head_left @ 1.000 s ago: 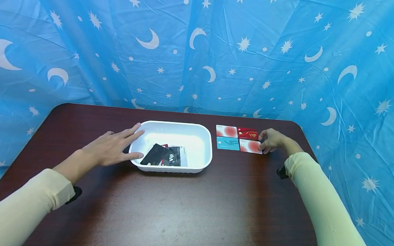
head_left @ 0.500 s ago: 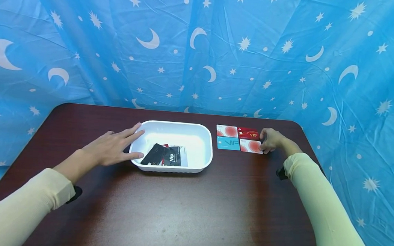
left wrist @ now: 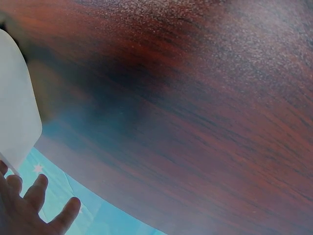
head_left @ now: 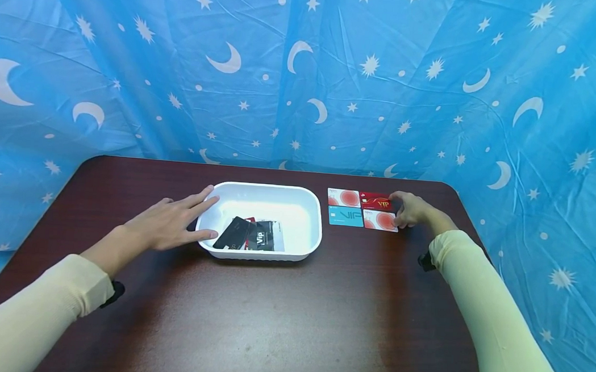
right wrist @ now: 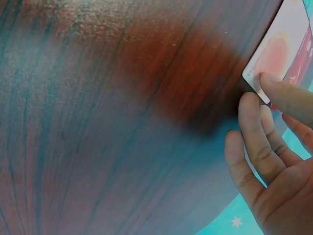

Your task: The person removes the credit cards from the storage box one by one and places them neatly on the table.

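Observation:
My left hand lies with fingers spread over the left rim of a white plastic tray. In the left wrist view, its fingers show beside the tray's white wall. At the right, my right hand touches the right side of a block of flat cards. Its thumb rests on the corner of a white card with a pink circle, while a finger reaches to the red VIP card behind. Left of these lie another pink-circle card and a turquoise VIP card.
Inside the tray lie a black card, a dark grey Vip card and a partly covered red card. The dark wood table has rounded far corners. Behind it hangs a blue curtain with moons and stars.
The right hand's finger has shifted from the right edge of the cards onto the red VIP card. The left hand and tray stay in place.

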{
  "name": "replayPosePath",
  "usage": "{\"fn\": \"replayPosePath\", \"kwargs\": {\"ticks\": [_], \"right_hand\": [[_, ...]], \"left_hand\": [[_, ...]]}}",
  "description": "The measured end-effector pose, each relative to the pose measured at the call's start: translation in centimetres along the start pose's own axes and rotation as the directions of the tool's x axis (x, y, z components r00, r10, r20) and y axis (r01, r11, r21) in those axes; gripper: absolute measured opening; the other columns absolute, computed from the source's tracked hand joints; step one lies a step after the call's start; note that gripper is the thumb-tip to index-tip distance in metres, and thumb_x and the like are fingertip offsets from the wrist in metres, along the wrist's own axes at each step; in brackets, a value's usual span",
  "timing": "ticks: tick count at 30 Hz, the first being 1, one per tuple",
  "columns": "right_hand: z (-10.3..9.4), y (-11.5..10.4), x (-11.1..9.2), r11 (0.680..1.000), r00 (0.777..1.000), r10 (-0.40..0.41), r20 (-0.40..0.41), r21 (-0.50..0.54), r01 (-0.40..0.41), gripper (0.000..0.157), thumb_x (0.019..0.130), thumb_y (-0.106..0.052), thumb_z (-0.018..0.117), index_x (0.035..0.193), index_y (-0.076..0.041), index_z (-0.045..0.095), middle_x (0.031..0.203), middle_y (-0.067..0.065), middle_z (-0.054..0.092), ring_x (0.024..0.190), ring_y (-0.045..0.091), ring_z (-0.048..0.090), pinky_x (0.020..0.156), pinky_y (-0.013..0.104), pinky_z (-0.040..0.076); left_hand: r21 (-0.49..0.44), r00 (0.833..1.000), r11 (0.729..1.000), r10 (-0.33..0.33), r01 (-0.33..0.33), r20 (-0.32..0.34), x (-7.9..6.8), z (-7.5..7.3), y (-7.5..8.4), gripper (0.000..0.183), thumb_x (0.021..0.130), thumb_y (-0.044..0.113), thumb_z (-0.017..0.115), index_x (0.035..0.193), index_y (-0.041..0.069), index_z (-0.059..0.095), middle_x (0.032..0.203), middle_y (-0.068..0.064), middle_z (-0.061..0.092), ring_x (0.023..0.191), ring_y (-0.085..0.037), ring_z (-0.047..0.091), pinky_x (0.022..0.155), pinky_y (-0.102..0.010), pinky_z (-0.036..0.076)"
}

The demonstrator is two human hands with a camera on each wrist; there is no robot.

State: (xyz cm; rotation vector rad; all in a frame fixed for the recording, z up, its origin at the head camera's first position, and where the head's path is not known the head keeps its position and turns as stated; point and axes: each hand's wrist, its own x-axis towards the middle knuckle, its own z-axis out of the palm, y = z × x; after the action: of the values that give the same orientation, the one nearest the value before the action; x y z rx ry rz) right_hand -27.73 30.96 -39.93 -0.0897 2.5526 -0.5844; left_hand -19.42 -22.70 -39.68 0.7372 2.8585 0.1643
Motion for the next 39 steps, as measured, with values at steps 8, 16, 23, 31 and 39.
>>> {"fn": "replayPosePath", "kwargs": {"ticks": [8, 16, 23, 31, 39], "right_hand": [[-1.2, -1.2, -0.2, 0.999, 0.998, -0.051, -0.019, -0.007, 0.051, 0.068, 0.087, -0.008, 0.075, 0.142, 0.008, 0.037, 0.115, 0.029, 0.062, 0.099, 0.041, 0.064, 0.08, 0.046, 0.058], [-2.7, -4.9, -0.5, 0.99, 0.99, -0.134, -0.035, 0.032, 0.135, 0.067, 0.09, -0.011, 0.073, 0.144, 0.008, 0.038, 0.125, 0.029, 0.059, 0.113, 0.044, 0.058, 0.092, 0.053, 0.053], [-3.4, -8.8, 0.0, 0.963, 0.963, -0.265, 0.046, 0.07, 0.262, 0.066, 0.092, -0.017, 0.071, 0.147, 0.003, 0.041, 0.138, 0.029, 0.054, 0.129, 0.044, 0.051, 0.1, 0.054, 0.047], [-2.3, -13.1, 0.3, 0.91, 0.911, -0.377, 0.17, 0.25, 0.33, 0.064, 0.095, -0.019, 0.067, 0.15, -0.002, 0.039, 0.143, 0.022, 0.052, 0.132, 0.035, 0.051, 0.108, 0.052, 0.04], [-0.2, -16.8, 1.0, 0.872, 0.88, -0.429, 0.205, 0.348, 0.344, 0.065, 0.094, -0.021, 0.069, 0.15, -0.006, 0.04, 0.141, 0.018, 0.055, 0.124, 0.029, 0.059, 0.107, 0.052, 0.041]], "left_hand": [[0.002, 1.0, 1.0, 0.011, -0.011, -0.005, 0.0, 0.0, -0.2, 0.09, 0.093, 0.069, 0.047, 0.157, 0.01, 0.028, 0.163, -0.019, 0.02, 0.136, -0.046, 0.043, 0.103, -0.073, 0.03], [0.003, 1.0, 1.0, 0.013, -0.013, -0.002, -0.1, 0.0, -0.2, 0.089, 0.093, 0.068, 0.048, 0.158, 0.01, 0.028, 0.163, -0.019, 0.02, 0.136, -0.045, 0.043, 0.103, -0.073, 0.031], [-0.009, 1.0, 1.0, 0.006, -0.006, 0.001, -0.1, 0.0, -0.1, 0.09, 0.093, 0.069, 0.048, 0.157, 0.01, 0.028, 0.163, -0.02, 0.02, 0.136, -0.046, 0.041, 0.103, -0.073, 0.029], [-0.005, 1.0, 1.0, 0.011, -0.011, -0.001, 0.0, -0.1, 0.0, 0.089, 0.093, 0.068, 0.047, 0.158, 0.01, 0.027, 0.163, -0.019, 0.02, 0.137, -0.045, 0.042, 0.103, -0.073, 0.03], [0.007, 1.0, 1.0, 0.013, -0.013, 0.001, -0.2, -0.2, 0.2, 0.088, 0.094, 0.068, 0.047, 0.158, 0.011, 0.027, 0.163, -0.019, 0.02, 0.135, -0.045, 0.044, 0.102, -0.073, 0.031]]}}
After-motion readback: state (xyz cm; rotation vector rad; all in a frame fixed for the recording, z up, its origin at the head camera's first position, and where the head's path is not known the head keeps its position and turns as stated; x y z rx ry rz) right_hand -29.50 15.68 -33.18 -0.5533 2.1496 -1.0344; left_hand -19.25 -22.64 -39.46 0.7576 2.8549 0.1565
